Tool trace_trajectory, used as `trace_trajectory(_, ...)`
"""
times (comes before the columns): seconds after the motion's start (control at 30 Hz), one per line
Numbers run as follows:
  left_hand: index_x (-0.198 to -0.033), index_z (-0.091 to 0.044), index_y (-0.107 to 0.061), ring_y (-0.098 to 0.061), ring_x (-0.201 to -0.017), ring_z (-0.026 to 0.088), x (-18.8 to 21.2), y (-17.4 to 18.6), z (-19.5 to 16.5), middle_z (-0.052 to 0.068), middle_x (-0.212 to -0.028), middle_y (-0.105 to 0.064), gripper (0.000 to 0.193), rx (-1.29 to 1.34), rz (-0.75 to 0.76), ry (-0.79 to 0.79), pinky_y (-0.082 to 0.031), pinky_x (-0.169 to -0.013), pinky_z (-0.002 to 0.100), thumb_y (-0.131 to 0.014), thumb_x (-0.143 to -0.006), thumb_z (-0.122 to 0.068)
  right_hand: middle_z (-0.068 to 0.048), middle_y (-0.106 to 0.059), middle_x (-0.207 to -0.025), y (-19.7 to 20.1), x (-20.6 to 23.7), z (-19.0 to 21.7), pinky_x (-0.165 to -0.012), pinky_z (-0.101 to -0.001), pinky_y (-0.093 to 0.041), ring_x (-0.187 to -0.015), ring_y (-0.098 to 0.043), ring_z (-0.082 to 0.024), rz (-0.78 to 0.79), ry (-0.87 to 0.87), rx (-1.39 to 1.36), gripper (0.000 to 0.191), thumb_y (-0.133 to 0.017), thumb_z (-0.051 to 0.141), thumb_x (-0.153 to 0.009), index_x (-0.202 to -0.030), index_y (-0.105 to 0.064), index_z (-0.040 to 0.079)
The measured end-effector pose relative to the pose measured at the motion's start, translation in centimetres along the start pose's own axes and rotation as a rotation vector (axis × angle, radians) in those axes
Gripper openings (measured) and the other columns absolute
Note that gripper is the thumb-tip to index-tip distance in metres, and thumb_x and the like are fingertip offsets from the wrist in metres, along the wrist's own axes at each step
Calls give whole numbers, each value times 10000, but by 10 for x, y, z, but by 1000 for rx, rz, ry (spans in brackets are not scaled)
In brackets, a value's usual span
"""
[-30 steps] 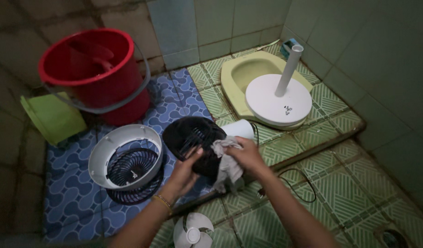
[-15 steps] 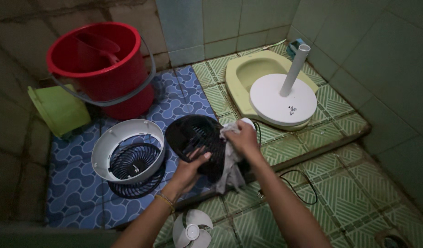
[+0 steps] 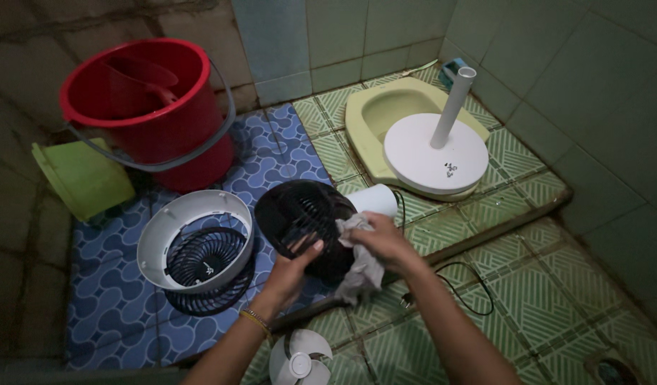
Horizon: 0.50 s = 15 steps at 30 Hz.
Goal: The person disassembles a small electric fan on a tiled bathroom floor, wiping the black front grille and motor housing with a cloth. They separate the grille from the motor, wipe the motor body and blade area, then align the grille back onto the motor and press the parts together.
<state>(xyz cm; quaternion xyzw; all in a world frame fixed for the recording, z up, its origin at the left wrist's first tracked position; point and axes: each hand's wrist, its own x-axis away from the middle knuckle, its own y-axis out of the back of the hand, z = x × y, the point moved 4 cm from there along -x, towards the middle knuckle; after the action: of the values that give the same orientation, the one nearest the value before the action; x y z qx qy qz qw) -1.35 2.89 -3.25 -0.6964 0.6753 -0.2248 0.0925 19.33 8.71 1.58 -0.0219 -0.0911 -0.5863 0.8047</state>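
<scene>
Black fan grille [image 3: 300, 224] sits tilted at the centre of the scene, held up over the blue patterned floor [image 3: 100, 285], just in front of the white motor housing [image 3: 377, 200] it belongs to. Left hand [image 3: 289, 274] grips its near rim, thumb up on the face, fingers [image 3: 306, 251] clamped on the edge. Right hand [image 3: 382, 242] presses a grey-white rag [image 3: 360, 267] against the grille's right side, fingers closed around the cloth, the loose end hanging down.

Just to the left, a white fan guard ring [image 3: 193, 239] lies on the floor with another dark grille [image 3: 204, 260] inside it. Farther left, a red bucket [image 3: 154, 110] stands with a red dipper inside, and a green container [image 3: 82, 178] lies tipped on its side beside it. Far right, the white round fan base [image 3: 432, 157] with its upright pole [image 3: 453, 103] rests on a pale green squat toilet [image 3: 393, 107]. Nearest the camera, white fan blades [image 3: 300, 360] lie on the green tiles, and a black cord [image 3: 471, 285] loops to the right of the arms.
</scene>
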Motion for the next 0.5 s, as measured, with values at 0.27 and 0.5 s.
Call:
trace_trajectory(0.27, -1361, -21, -623, -611, -1218, 172, 3, -4, 1, 62, -1313, -687, 569, 9, 19, -13, -451, -1077, 345, -796, -842, -176, -3, -752, -902, -10, 14, 13, -732, -289, -537, -803, -662, -98, -80, 108, 115, 267, -778, 176, -794, -1024, -736, 48)
trace_trajectory(0.5, -1359, 3, -616, -593, -1240, 157, 4, -4, 1, 62, -1335, -674, 581, -99, -2, -4, -429, -1093, 325, -795, -846, -203, -73, -772, -837, -3, 1, 30, -716, -310, -548, -748, -711, -137, -315, 176, 441, 288, -783, 264, -749, -929, -742, 42)
